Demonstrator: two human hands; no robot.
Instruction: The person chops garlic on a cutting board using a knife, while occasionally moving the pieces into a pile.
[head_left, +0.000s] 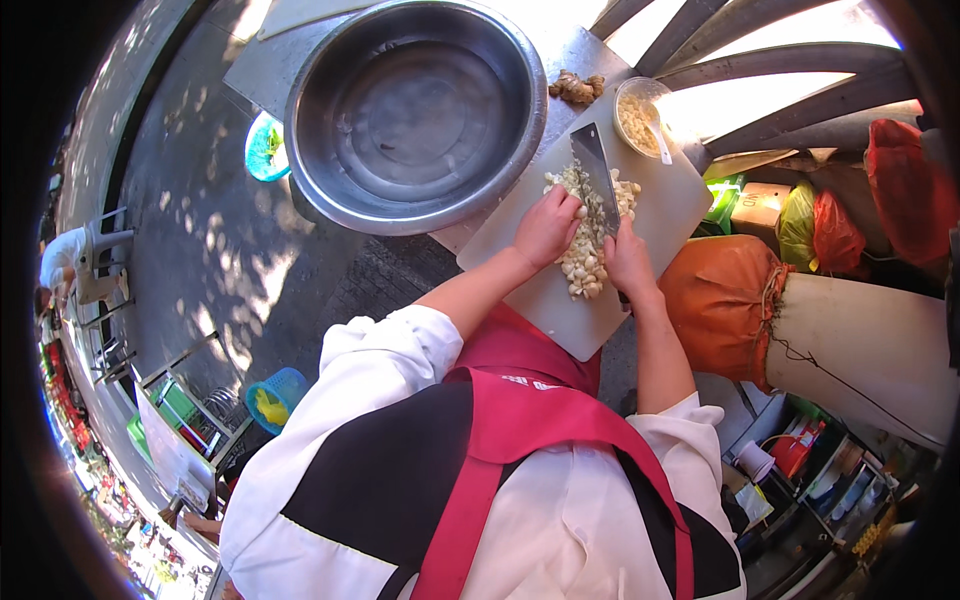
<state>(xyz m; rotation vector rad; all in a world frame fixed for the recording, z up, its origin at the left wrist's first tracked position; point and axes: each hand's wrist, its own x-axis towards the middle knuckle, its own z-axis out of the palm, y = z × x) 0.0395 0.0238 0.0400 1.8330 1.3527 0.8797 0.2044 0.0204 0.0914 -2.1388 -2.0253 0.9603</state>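
Note:
My right hand (628, 257) grips the handle of a cleaver (595, 169), whose broad blade points away from me over a white cutting board (517, 232). Just left of the blade, my left hand (550, 225) has its fingers curled on the garlic, pinching a clove against the pile. Whole peeled garlic cloves (583, 271) lie nearest me. Chopped garlic (574, 182) is heaped farther up, along the blade's left side. More garlic pieces (625, 193) sit to the right of the blade.
A large steel basin (416, 120) stands left of the board. At the board's far end are a ginger root (576, 88) and a plastic tub of minced garlic (637, 124) with a white spoon (660, 139). An orange-covered duct (720, 307) lies close by my right arm.

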